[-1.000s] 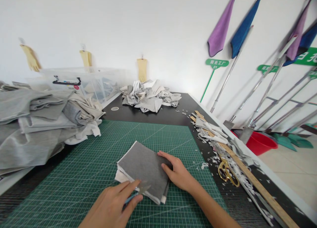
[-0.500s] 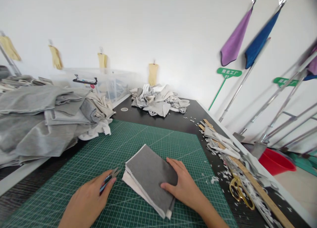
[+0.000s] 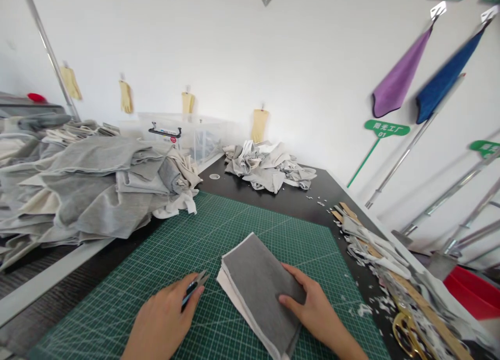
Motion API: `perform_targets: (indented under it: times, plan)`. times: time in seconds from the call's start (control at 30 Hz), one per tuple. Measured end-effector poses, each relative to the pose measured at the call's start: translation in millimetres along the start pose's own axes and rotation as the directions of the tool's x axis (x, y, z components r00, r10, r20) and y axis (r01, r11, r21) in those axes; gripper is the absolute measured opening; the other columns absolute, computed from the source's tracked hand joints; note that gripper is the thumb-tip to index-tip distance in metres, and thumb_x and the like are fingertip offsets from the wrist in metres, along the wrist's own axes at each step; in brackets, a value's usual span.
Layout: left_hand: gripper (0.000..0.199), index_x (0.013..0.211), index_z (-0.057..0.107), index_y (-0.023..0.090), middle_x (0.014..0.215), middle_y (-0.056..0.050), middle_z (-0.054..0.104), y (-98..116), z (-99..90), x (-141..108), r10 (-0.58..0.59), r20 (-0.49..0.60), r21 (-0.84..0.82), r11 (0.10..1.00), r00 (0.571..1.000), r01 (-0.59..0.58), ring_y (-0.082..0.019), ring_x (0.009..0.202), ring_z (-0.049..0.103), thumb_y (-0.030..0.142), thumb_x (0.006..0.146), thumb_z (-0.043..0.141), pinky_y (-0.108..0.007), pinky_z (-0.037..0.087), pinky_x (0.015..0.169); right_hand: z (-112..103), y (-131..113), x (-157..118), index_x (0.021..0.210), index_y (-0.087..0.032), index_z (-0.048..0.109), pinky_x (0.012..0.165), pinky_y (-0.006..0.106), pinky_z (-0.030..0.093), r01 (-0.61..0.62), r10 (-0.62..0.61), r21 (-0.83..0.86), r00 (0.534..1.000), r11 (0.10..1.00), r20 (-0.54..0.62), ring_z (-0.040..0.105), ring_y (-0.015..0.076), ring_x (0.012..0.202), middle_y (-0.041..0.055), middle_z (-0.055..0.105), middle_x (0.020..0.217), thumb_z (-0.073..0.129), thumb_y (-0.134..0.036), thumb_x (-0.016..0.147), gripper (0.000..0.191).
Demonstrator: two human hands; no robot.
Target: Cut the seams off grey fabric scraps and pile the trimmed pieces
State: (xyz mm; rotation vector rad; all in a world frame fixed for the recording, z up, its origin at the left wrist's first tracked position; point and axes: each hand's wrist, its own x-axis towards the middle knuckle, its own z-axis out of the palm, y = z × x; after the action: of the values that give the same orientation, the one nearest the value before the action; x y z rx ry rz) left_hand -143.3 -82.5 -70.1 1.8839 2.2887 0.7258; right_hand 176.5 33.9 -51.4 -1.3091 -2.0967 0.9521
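Your left hand (image 3: 162, 314) keeps a narrow grip on small snips (image 3: 190, 293), blades parted; your right hand's (image 3: 318, 309) grip pinches the folded gray cloth (image 3: 261, 289) on the green mat (image 3: 211, 230). Those tips could nick its edge if your left hand strays right. Bare mat lies beyond; scraps (image 3: 361, 240) crowd the right. The cloth's near corner is hard to judge.

Left hand (image 3: 162, 315) holds snips (image 3: 191, 290), right hand (image 3: 314, 305) gray cloth (image 3: 255, 287).
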Motion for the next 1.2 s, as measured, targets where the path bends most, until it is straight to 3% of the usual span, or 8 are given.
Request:
perform_targets:
  times: [0.2,0.33,0.47,0.6,0.7,0.83,1.07,1.2]
  plan:
    - [0.033,0.117,0.061,0.025,0.103,-0.004,0.073,2,-2.1,-1,0.001,0.024,0.014,1.000,1.000,-0.001,-0.024,0.089,0.071,0.040,0.098,0.038,-0.034,0.054,0.074,-3,-10,1,0.097,-0.021,0.068,0.085,0.036,0.049,0.047,-0.048,0.058,0.998,0.997,0.027,0.062,0.0243,0.091,0.0043,0.067,0.094,0.062,-0.038,0.084,0.022]
    - [0.032,0.116,0.060,0.025,0.104,-0.004,0.073,5,-4.1,-1,-0.006,0.030,0.018,1.000,1.000,0.006,-0.024,0.089,0.071,0.038,0.098,0.038,-0.034,0.053,0.073,-8,-19,1,0.079,-0.020,0.067,0.072,0.029,0.046,0.082,-0.085,0.147,0.996,0.986,0.019,0.058,0.0202,0.076,0.0020,0.060,0.079,0.059,-0.043,0.086,0.025]
    - [0.031,0.117,0.061,0.026,0.104,-0.004,0.073,7,-7.5,-1,-0.005,0.041,0.004,1.000,0.999,0.005,-0.023,0.090,0.070,0.037,0.099,0.038,-0.033,0.052,0.073,-18,-28,2,0.082,-0.022,0.069,0.086,0.034,0.045,0.046,-0.031,0.335,0.998,0.941,-0.049,0.060,0.0258,0.097,0.0067,0.067,0.101,0.063,-0.040,0.083,0.019]
    - [0.032,0.119,0.061,0.027,0.109,-0.004,0.072,9,-8.5,-1,-0.044,0.070,-0.017,0.999,0.997,0.045,-0.023,0.094,0.069,0.037,0.099,0.038,-0.034,0.052,0.078,-27,-50,8,0.085,-0.021,0.072,0.099,0.041,0.042,-0.014,0.076,0.587,0.994,0.810,-0.081,0.056,0.0320,0.118,0.0110,0.067,0.122,0.067,-0.034,0.076,0.016]
    - [0.033,0.120,0.061,0.026,0.113,-0.003,0.071,9,-7.5,0,-0.083,0.113,-0.025,0.996,0.990,0.087,-0.022,0.095,0.069,0.036,0.097,0.039,-0.035,0.051,0.083,-31,-71,20,0.085,-0.019,0.073,0.086,0.037,0.048,-0.145,0.178,0.687,0.984,0.712,0.024,0.066,0.0293,0.097,0.0103,0.075,0.099,0.067,-0.029,0.070,0.019]
    - [0.037,0.123,0.061,0.023,0.118,-0.006,0.069,11,-10.3,2,-0.105,0.163,-0.035,0.993,0.981,0.112,-0.024,0.100,0.067,0.033,0.097,0.036,-0.036,0.051,0.085,-32,-97,46,0.070,-0.016,0.072,0.062,0.030,0.047,-0.227,0.176,0.668,0.974,0.708,0.144,0.064,0.0204,0.059,0.0037,0.071,0.064,0.068,-0.027,0.063,0.013]
    - [0.034,0.121,0.062,0.025,0.105,-0.007,0.072,15,-21.5,5,-0.119,0.229,-0.029,0.991,0.966,0.128,-0.023,0.091,0.069,0.025,0.094,0.042,-0.033,0.051,0.080,-23,-153,98,0.076,-0.017,0.075,0.060,0.031,0.049,-0.275,0.149,0.695,0.960,0.664,0.237,0.065,0.0204,0.053,0.0039,0.074,0.067,0.074,-0.025,0.059,0.019]
    - [0.034,0.123,0.060,0.024,0.105,-0.007,0.072,12,-20.8,7,-0.107,0.268,-0.044,0.991,0.958,0.123,-0.024,0.087,0.070,0.027,0.094,0.042,-0.035,0.053,0.080,-7,-189,128,0.084,-0.018,0.075,0.055,0.027,0.049,-0.175,0.071,0.736,0.983,0.655,0.170,0.066,0.0181,0.055,0.0038,0.076,0.073,0.077,-0.021,0.059,0.025]
